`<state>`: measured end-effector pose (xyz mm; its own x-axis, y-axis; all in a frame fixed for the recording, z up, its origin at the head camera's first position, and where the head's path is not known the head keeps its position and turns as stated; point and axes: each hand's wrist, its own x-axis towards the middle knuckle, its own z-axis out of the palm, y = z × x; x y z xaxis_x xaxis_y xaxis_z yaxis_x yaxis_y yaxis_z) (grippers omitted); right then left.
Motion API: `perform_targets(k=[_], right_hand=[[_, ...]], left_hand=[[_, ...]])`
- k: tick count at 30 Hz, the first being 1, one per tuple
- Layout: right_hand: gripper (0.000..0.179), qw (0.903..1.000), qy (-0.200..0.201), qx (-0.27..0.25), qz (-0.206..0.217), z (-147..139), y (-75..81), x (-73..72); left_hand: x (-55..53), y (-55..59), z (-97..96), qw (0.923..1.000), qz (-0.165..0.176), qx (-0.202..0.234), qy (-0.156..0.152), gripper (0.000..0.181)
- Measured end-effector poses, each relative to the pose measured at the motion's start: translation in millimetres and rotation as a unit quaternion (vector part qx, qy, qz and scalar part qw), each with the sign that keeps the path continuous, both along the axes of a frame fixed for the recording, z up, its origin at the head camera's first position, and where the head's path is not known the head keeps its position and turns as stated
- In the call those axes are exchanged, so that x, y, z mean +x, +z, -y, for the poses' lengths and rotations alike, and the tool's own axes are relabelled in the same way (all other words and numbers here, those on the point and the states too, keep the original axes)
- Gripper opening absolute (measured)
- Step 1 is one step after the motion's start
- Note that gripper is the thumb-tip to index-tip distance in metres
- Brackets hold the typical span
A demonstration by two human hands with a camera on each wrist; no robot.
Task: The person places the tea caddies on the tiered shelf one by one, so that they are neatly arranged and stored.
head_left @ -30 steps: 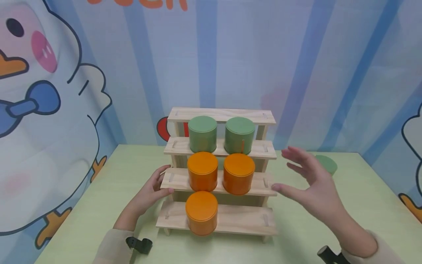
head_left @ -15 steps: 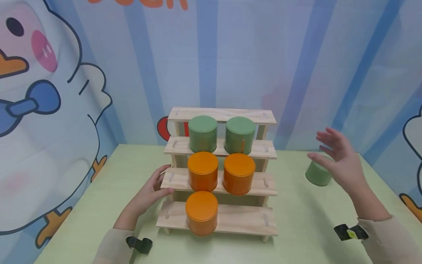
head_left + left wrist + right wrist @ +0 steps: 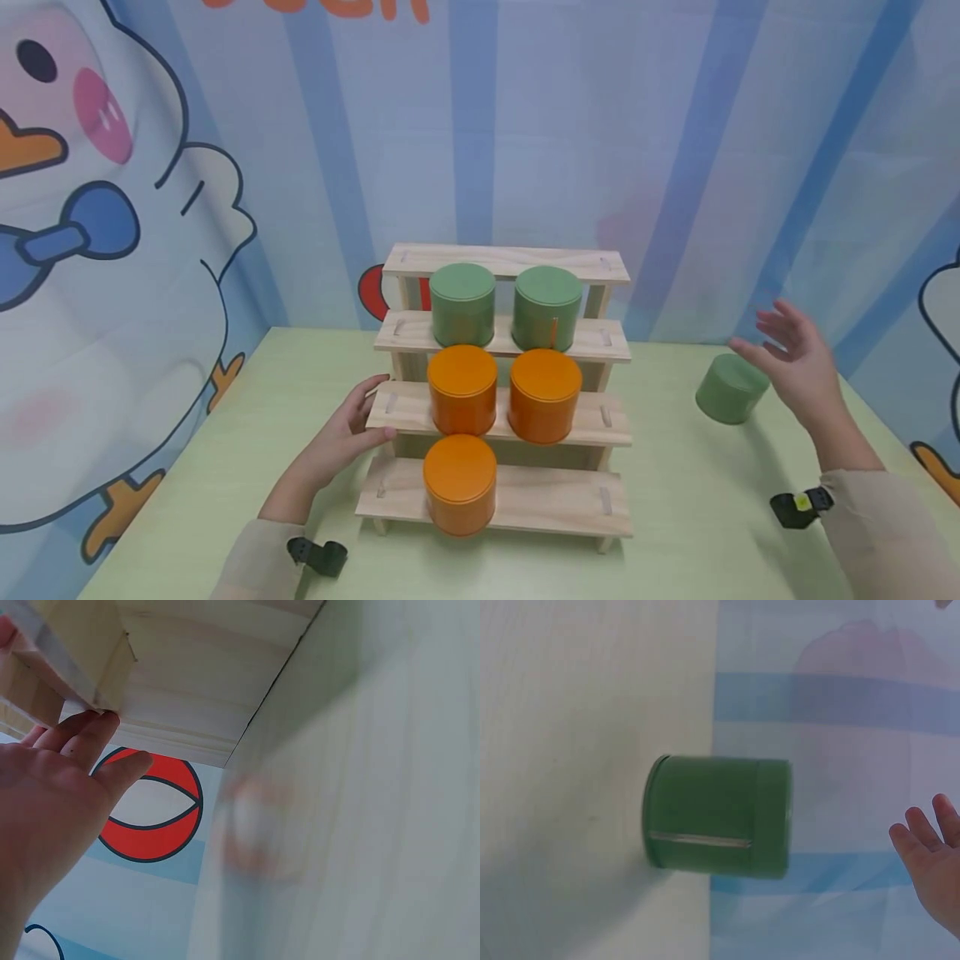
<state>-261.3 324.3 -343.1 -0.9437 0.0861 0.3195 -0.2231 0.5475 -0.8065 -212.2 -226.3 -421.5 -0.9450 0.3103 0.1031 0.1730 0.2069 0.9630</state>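
Observation:
A stepped wooden shelf (image 3: 570,498) stands mid-table, holding orange and green round tins. My left hand (image 3: 347,435) grips the left end of its second board from the bottom, thumb on top; the left wrist view shows fingers (image 3: 94,739) against the wood from below. Just right of a lone green tin (image 3: 732,388), my right hand (image 3: 802,367) hovers with fingers spread and nothing in it. That tin stands upright on the table, its side seam visible in the right wrist view.
Two green tins (image 3: 462,305) sit on the third board, two orange tins (image 3: 545,396) on the second, and one orange tin (image 3: 460,485) on the lowest. A striped cartoon backdrop (image 3: 540,125) rises behind the pale table (image 3: 300,367).
My right hand has moved right, from beside the shelf to the lone green tin, uncovering it in the head view. My left hand keeps its grip on the shelf.

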Motion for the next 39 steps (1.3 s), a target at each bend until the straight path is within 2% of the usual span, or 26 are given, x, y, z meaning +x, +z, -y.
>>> perform_targets(k=[16,25,39], right_hand=[[0.09,0.9943,-0.039,-0.066,0.074,-24,-40.4,-22.5],[0.097,0.9906,-0.019,-0.052,0.125,-35,-62.4,-24.4],[0.105,0.9813,-0.007,-0.042,0.188,-31,-77.6,-27.2]], left_hand=[[0.3,0.8,-0.4,1.0,-0.001,0.001,0.003,0.078],[-0.8,0.9,-0.5,0.9999,0.013,0.001,0.006,0.08],[-0.6,-0.1,0.0,1.0,0.007,0.004,0.0,0.08]])
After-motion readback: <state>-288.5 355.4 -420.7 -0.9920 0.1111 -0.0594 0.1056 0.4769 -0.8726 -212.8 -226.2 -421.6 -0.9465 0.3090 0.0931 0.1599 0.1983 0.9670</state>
